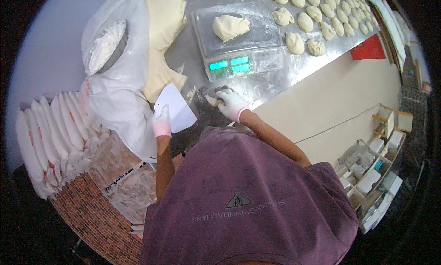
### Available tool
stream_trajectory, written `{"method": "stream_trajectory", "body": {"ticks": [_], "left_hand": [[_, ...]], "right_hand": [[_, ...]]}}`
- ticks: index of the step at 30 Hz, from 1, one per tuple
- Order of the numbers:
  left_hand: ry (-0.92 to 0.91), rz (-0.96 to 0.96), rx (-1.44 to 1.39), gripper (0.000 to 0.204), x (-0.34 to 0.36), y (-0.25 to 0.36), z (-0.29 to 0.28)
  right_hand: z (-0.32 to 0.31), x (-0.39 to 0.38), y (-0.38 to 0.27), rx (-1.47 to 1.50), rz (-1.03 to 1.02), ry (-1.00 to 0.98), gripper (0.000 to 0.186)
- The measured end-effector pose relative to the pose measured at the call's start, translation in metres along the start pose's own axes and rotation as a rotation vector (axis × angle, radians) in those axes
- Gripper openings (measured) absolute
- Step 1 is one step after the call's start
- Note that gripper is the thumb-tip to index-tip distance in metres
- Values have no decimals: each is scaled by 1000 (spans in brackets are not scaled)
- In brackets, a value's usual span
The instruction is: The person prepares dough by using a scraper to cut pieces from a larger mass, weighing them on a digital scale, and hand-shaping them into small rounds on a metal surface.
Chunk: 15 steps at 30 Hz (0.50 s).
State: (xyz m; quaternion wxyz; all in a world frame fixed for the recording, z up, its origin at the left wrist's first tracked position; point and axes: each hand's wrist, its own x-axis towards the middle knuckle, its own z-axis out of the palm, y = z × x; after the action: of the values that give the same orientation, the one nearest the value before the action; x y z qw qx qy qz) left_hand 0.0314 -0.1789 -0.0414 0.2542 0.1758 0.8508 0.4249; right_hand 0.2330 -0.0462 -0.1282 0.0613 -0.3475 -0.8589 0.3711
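My left hand (162,122), in a white and pink glove, is closed on a flat white dough scraper (177,108). The scraper's upper edge lies against the near end of a long slab of dough (161,40). My gloved right hand (232,104) rests low over the metal table, its fingers closed on a small piece of dough (212,100). Just beyond it stands a digital scale (268,59) with lit green displays. One lump of dough (229,27) sits on the scale's plate.
Several rows of dough pieces (305,22) cover the far right of the metal table (294,74). White flour lies in a bowl (107,47) on plastic sheeting at the left. Stacked white sacks (55,132) stand on the floor, and a shelf with containers (374,171) is at the right.
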Motion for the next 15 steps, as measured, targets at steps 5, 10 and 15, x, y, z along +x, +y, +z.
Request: {"method": "stream_trajectory", "body": {"ticks": [5, 10, 15], "left_hand": [[-213, 246, 274, 31, 3, 4, 20], [-408, 609, 401, 26, 17, 6, 43], [-452, 654, 343, 30, 22, 44, 70]], "right_hand": [[-9, -19, 27, 340, 228, 10, 31], [-15, -34, 43, 430, 331, 6, 32], [-15, -28, 55, 645, 324, 120, 33]]}}
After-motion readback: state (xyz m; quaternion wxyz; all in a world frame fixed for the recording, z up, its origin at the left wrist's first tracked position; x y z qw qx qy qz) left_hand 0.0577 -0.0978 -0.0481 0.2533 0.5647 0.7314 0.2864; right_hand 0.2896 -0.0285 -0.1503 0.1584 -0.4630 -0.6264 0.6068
